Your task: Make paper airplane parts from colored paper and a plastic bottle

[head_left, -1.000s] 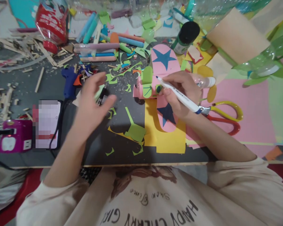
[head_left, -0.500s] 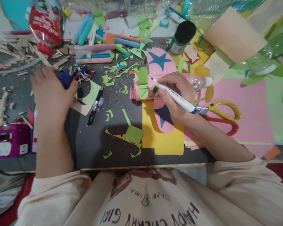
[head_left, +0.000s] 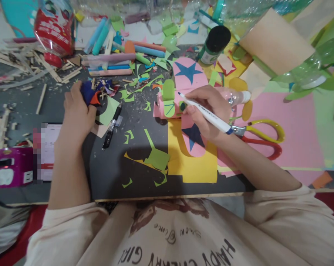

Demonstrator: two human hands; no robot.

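Note:
My left hand [head_left: 79, 114] curves round a dark blue paper scrap [head_left: 88, 92] on the dark table, its fingers behind and thumb in front. Wood bits and an orange scrap [head_left: 95, 99] lie with it. A white marker [head_left: 207, 113] with a blue tip is held in my right hand [head_left: 208, 107], closed round the barrel. The tip points left, over a pink paper piece [head_left: 157, 105] with green tabs, one bearing blue lines. Pink rounded pieces with a blue star [head_left: 189, 72] and a dark blue star [head_left: 194, 135] lie above and below.
Scissors [head_left: 262, 138] with yellow and red handles lie beside my right wrist. A black pen [head_left: 111, 125] rests between my hands. Left are a purple box [head_left: 14, 166] and a phone-like screen [head_left: 49, 162]. A red-labelled bottle [head_left: 54, 31] and a black-capped jar [head_left: 214, 44] stand farther back.
My left hand has slid to the right, pushing the blue scrap and wood bits along. More of the screen shows beside my forearm. My right hand and the marker stay nearly still.

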